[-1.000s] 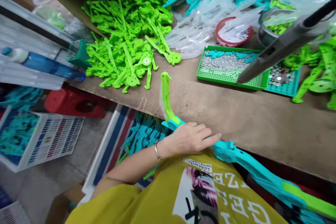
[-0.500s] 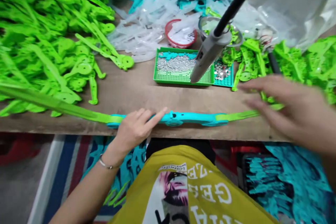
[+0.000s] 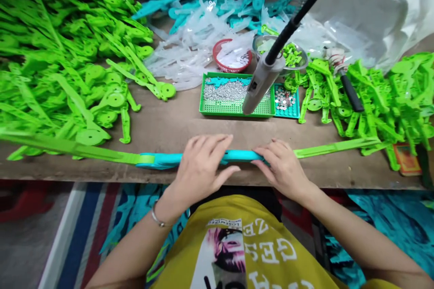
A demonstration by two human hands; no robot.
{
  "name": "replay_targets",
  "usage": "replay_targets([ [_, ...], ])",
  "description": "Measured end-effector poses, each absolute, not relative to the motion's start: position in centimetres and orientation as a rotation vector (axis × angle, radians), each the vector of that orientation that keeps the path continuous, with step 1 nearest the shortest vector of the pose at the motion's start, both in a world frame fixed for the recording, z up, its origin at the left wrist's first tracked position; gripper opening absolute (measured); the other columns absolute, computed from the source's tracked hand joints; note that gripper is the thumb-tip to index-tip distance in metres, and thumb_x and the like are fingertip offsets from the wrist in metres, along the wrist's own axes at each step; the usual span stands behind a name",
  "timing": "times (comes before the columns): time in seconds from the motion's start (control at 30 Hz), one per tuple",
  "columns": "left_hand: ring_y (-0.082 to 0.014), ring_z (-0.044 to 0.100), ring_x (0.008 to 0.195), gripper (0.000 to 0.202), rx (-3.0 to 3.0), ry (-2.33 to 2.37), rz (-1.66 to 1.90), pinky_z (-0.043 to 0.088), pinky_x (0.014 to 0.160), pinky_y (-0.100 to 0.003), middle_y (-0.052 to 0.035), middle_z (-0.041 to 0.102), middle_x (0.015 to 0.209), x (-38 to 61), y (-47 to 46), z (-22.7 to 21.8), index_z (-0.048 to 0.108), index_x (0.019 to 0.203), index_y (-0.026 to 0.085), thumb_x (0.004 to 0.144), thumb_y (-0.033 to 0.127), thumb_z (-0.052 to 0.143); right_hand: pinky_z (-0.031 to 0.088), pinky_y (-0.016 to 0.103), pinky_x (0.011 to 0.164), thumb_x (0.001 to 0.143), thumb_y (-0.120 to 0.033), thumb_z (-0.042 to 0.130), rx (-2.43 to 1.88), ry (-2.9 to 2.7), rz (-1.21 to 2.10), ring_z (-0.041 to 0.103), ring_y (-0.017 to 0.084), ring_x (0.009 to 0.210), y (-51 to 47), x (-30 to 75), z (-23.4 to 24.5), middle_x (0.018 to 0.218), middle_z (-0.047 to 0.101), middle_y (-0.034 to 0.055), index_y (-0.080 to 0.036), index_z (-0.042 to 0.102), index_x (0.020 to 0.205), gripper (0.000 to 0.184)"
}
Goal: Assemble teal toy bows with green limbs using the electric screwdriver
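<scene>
Left hand: we find the left hand (image 3: 203,165) at lower centre of the frame, palm down and fingers spread flat on the long teal plastic centre piece (image 3: 162,159); it is not clenched round it.
Right hand: the right hand (image 3: 283,168) sits just right of the left, fingers curved down onto the right end of the same teal piece. We cannot tell whether the thumb closes under it.
Position of piece: we record the teal piece lying flat along the near edge of the brown wooden worktop (image 3: 169,122), across the centre of the frame.
Attached limbs: a lime green plastic strip (image 3: 68,146) runs from its left end to the left edge of the frame; a second lime green strip (image 3: 335,147) runs right from under the right hand.
Hanging tool: we note a grey cylindrical tool on a black arm (image 3: 261,83) hanging above centre, over the trays.
Trays: a green perforated plastic tray (image 3: 224,108) holds small silver parts; touching its right side, a teal tray (image 3: 294,110) holds silver discs.
Stock: loose green plastic parts are heaped at upper left (image 3: 68,54) and at right (image 3: 379,95); clear plastic pieces (image 3: 190,54) lie at upper centre, beside a red mesh basket (image 3: 217,49).
</scene>
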State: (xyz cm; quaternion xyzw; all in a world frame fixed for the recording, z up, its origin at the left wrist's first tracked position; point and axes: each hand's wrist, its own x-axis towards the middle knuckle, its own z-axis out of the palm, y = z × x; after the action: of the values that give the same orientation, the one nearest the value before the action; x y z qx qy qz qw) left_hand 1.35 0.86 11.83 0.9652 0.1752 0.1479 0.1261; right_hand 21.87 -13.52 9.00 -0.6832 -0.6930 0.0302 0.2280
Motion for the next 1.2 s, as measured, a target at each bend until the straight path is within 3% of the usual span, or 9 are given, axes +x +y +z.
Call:
replay_targets([
  [0.1, -0.0225, 0.06, 0.084, 0.026, 2.857, 0.463, 0.437, 0.04, 0.08, -0.039, -0.0045, 0.071, 0.09, 3.1, -0.1, 12.0, 0.068, 0.107, 0.018, 0.099, 0.04, 0.057, 0.052, 0.042, 0.087, 0.096, -0.024, 0.06, -1.84, -1.88, 0.103, 0.064, 0.023, 0.086, -13.7, 21.4, 9.0, 0.091, 0.072, 0.0094, -0.015, 0.067, 0.108, 0.016],
  [0.2, -0.0216, 0.058, 0.077, 0.021, 2.878, 0.487, 0.446, 0.037, 0.074, -0.039, -0.002, 0.068, 0.078, 3.7, -0.4, 11.7, 0.069, 0.096, 0.019, 0.1, 0.036, 0.057, 0.051, 0.036, 0.071, 0.096, -0.022, 0.059, -1.813, -1.837, 0.166, 0.061, 0.022, 0.079, -13.8, 21.3, 8.8, 0.088, 0.07, 0.0104, -0.014, 0.067, 0.106, 0.015],
  [0.33, -0.0217, 0.059, 0.081, 0.022, 2.807, 0.527, 0.447, 0.041, 0.073, -0.038, -0.0022, 0.07, 0.086, 3.4, -0.1, 11.5, 0.067, 0.103, 0.02, 0.098, 0.04, 0.06, 0.052, 0.036, 0.072, 0.097, -0.024, 0.058, -1.769, -1.84, 0.258, 0.062, 0.022, 0.082, -13.4, 22.1, 8.7, 0.09, 0.07, 0.0107, -0.014, 0.068, 0.105, 0.016],
  [0.47, -0.0247, 0.063, 0.103, 0.045, 2.621, 0.586, 0.559, 0.051, 0.086, -0.037, -0.0103, 0.067, 0.112, 2.3, 1.2, 10.8, 0.057, 0.12, 0.016, 0.091, 0.049, 0.067, 0.053, 0.037, 0.077, 0.098, -0.029, 0.056, -1.79, -1.792, 0.438, 0.065, 0.023, 0.087, -12.8, 23.4, 8.6, 0.093, 0.071, 0.0103, -0.016, 0.069, 0.106, 0.019],
  [0.53, -0.0251, 0.063, 0.108, 0.043, 2.59, 0.579, 0.535, 0.052, 0.09, -0.038, -0.0113, 0.065, 0.117, 1.8, 1.8, 10.1, 0.054, 0.121, 0.018, 0.092, 0.047, 0.066, 0.053, 0.037, 0.078, 0.098, -0.032, 0.056, -1.83, -1.739, 0.569, 0.067, 0.023, 0.088, -12.3, 23.9, 8.5, 0.094, 0.072, 0.0093, -0.018, 0.07, 0.106, 0.022],
  [0.7, -0.0277, 0.065, 0.099, 0.061, 2.617, 0.606, 0.228, 0.055, 0.083, -0.04, -0.0088, 0.062, 0.113, 2.0, 2.8, 7.9, 0.056, 0.116, 0.019, 0.077, 0.061, 0.077, 0.053, 0.038, 0.08, 0.099, -0.041, 0.052, -1.938, -1.651, 0.904, 0.071, 0.024, 0.088, -11.3, 24.1, 8.0, 0.096, 0.075, 0.008, -0.022, 0.074, 0.104, 0.03],
  [0.8, -0.0272, 0.066, 0.098, 0.058, 2.593, 0.66, 0.111, 0.055, 0.08, -0.039, -0.0062, 0.062, 0.112, 2.8, 3.0, 7.5, 0.057, 0.114, 0.021, 0.076, 0.06, 0.079, 0.055, 0.039, 0.084, 0.098, -0.042, 0.052, -1.925, -1.624, 0.982, 0.072, 0.025, 0.093, -10.8, 24.9, 8.0, 0.101, 0.077, 0.008, -0.023, 0.075, 0.104, 0.031],
  [1.03, -0.028, 0.066, 0.104, 0.045, 2.481, 0.774, 0.037, 0.054, 0.084, -0.04, -0.0055, 0.061, 0.117, 4.1, 3.0, 7.7, 0.059, 0.116, 0.022, 0.083, 0.046, 0.076, 0.051, 0.035, 0.07, 0.089, -0.041, 0.059, -2.019, -1.384, 0.189, 0.068, 0.022, 0.074, -5.0, 32.0, 10.9, 0.085, 0.075, 0.0062, -0.022, 0.073, 0.088, 0.024],
  [1.2, -0.0294, 0.066, 0.106, 0.048, 2.444, 0.78, -0.008, 0.056, 0.086, -0.043, -0.0063, 0.058, 0.125, 4.7, 2.4, 7.2, 0.058, 0.128, 0.029, 0.085, 0.045, 0.073, 0.045, 0.038, 0.083, 0.091, -0.029, 0.053, -1.951, -1.853, -0.047, 0.063, 0.025, 0.092, 5.3, 33.5, 11.8, 0.095, 0.074, 0.0106, -0.019, 0.074, 0.092, 0.024],
])
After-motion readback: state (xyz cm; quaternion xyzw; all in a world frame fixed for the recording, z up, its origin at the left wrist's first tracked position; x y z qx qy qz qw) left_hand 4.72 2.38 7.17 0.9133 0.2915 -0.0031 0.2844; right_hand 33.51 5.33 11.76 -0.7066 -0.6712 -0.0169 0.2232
